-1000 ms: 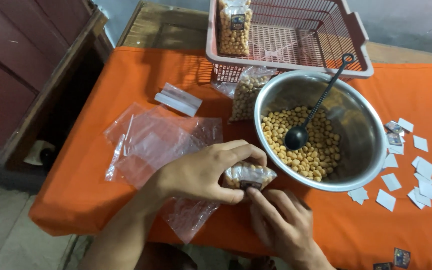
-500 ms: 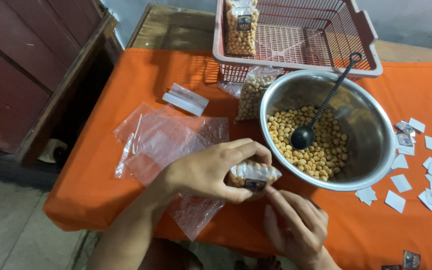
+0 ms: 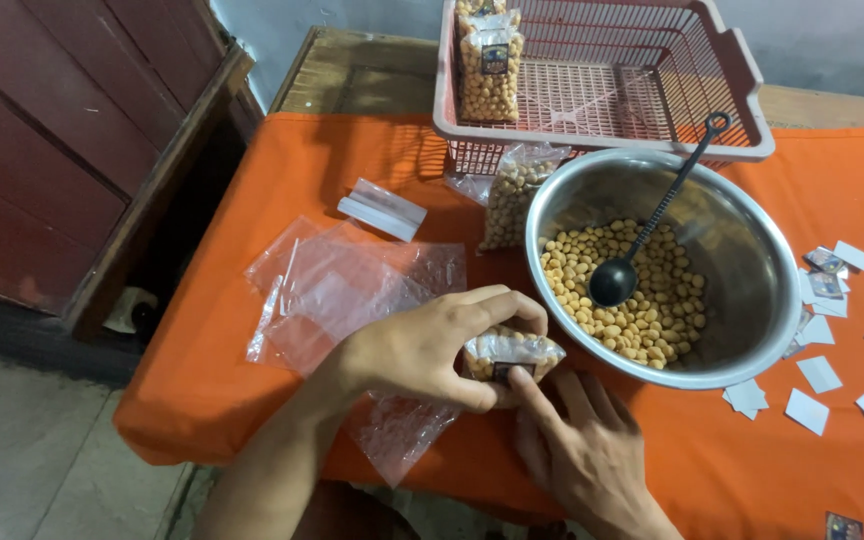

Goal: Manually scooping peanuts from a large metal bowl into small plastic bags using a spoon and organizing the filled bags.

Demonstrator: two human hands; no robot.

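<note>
Label card (image 3: 844, 526) cut off at btm edge; basket (image 3: 752, 100) top cropped.

orange-clothed table (image 3: 252, 390): steel bowl (image 3: 752, 290), basket (image 3: 752, 120)
</note>
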